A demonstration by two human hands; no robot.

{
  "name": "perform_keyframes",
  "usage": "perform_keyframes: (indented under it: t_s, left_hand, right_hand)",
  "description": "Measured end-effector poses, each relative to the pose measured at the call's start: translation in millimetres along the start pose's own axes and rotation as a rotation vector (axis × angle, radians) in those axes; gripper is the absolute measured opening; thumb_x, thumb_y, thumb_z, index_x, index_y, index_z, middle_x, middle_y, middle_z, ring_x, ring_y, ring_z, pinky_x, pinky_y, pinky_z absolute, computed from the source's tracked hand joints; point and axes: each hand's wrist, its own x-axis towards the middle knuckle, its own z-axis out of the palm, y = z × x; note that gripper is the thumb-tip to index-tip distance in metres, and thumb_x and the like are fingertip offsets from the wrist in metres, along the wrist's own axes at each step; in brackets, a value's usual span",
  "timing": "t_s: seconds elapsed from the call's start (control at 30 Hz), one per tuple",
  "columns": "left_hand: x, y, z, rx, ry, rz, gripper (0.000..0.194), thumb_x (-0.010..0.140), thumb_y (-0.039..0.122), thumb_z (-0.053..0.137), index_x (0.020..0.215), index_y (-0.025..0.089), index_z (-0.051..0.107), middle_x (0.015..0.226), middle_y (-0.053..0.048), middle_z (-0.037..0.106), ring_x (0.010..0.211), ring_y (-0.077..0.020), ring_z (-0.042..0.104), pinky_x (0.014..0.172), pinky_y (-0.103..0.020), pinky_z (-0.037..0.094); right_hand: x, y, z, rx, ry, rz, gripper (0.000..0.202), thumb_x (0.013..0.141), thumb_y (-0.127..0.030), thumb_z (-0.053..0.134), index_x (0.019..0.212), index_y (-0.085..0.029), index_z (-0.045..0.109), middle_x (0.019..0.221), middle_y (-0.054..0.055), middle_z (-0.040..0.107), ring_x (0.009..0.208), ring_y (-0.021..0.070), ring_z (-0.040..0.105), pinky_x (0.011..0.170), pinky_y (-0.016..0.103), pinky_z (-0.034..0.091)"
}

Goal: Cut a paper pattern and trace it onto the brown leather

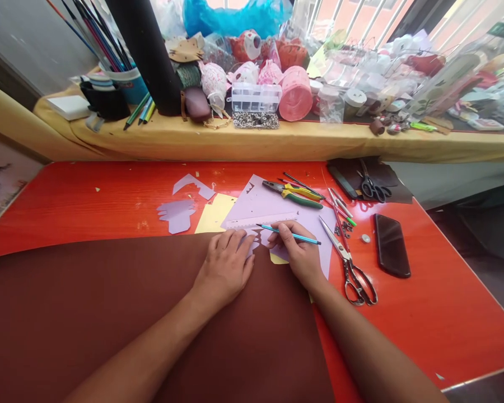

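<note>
A large brown sheet [151, 319], which looks like leather, covers the front left of the red table. My left hand [225, 262] lies flat near its far edge, fingers stretched out and pressing on a small purple paper cutout [254, 240] that is partly hidden under them. Between the fingers of my right hand [300, 254] is a slim blue pen [306, 238], its dark tip pointing left towards the cutout. Beyond both hands, a clear ruler [262, 220] rests on a larger purple paper sheet [246, 201]. Yellow paper [215, 212] shows beside it.
Right of my right hand lie large scissors [346, 260], a black phone [391, 245] and several pens. Pliers [293, 193] rest on the purple sheet. Purple cutouts [177, 216] lie at the left. Behind, a cloth-covered ledge [218, 140] holds jars and a bead box [256, 99].
</note>
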Motion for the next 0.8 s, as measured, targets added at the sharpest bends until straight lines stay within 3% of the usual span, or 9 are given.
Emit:
perform_keyframes:
  t_s: [0.8]
  left_hand:
    - [0.8, 0.1, 0.5, -0.013, -0.033, -0.016, 0.04, 0.108, 0.028, 0.054, 0.145, 0.019, 0.066, 0.142, -0.015, 0.069, 0.133, -0.0342, 0.058, 0.112, -0.05, 0.043]
  right_hand:
    - [-0.1, 2.7, 5.5, -0.113, -0.081, -0.011, 0.034, 0.106, -0.055, 0.067, 0.093, -0.025, 0.075, 0.081, 0.003, 0.075, 0.069, 0.0198, 0.073, 0.067, 0.032, 0.061]
